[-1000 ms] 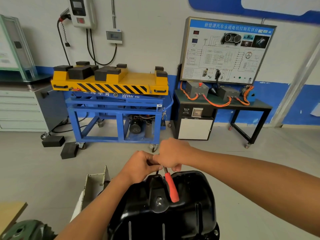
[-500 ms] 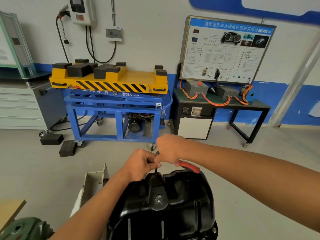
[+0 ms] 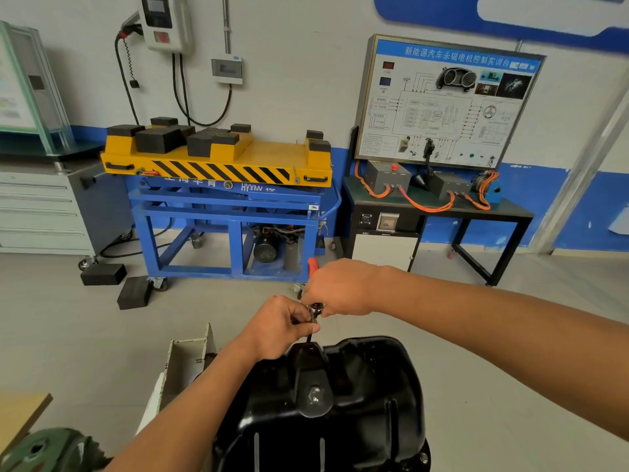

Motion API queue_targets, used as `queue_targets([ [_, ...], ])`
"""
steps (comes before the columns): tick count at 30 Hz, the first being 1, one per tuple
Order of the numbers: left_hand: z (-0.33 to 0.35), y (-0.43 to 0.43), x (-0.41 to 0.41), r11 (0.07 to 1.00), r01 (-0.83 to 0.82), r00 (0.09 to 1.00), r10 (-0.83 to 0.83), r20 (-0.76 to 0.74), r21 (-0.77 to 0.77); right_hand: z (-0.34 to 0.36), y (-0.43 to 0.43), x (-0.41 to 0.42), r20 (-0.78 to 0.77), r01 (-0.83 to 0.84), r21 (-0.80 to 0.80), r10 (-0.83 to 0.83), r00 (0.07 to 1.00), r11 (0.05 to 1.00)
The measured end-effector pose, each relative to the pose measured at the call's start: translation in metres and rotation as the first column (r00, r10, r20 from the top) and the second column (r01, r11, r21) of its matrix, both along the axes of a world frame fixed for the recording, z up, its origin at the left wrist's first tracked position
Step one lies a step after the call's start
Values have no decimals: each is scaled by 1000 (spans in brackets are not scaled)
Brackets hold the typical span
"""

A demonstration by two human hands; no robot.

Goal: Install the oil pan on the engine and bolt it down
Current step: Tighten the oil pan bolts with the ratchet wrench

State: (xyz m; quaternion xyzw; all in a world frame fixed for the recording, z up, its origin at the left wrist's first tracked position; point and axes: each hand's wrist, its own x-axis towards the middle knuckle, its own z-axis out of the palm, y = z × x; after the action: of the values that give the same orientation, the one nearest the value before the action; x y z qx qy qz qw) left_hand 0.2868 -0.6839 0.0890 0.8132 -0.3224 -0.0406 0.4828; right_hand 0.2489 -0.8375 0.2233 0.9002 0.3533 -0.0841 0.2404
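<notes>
Hands are meeting just above the far rim of the black oil pan (image 3: 367, 376), which is sitting low in the middle of the view with its outer side facing up. The left hand (image 3: 280, 323) is pinching the thin extension bar (image 3: 309, 336) between curled fingers and thumb, just under the ratchet head (image 3: 316, 309). The right hand (image 3: 338, 289) is clenching round the red handle (image 3: 313, 265), whose tip is poking out past the knuckles toward the blue lift cart (image 3: 235, 212). Both forearms are reaching forward, the left rising from below, the right crossing in from the right edge. The bar is running down to the pan's edge, and its lower end is hiding from view there.
</notes>
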Motion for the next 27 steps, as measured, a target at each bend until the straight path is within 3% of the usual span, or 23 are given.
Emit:
queue_targets([
  [8, 6, -2, -4, 1000, -6, 1000, 7, -19, 6, -3, -4, -1, 52, 43, 12, -44, 998, 999],
  [15, 8, -2, -7, 1000, -6, 999, 7, -51, 22, -10, -4, -6, 42, 187, 193, -198, 979, 963],
  [19, 7, -2, -5, 999, -18, 999, 19, -44, 37, -17, 2, -5, 21, 313, 271, -330, 944, 910],
  [27, 11, -2, -10, 1000, 11, 998, -11, -55, 5, -24, 13, -5, -184, 570, 338, -541, 821, 749],
])
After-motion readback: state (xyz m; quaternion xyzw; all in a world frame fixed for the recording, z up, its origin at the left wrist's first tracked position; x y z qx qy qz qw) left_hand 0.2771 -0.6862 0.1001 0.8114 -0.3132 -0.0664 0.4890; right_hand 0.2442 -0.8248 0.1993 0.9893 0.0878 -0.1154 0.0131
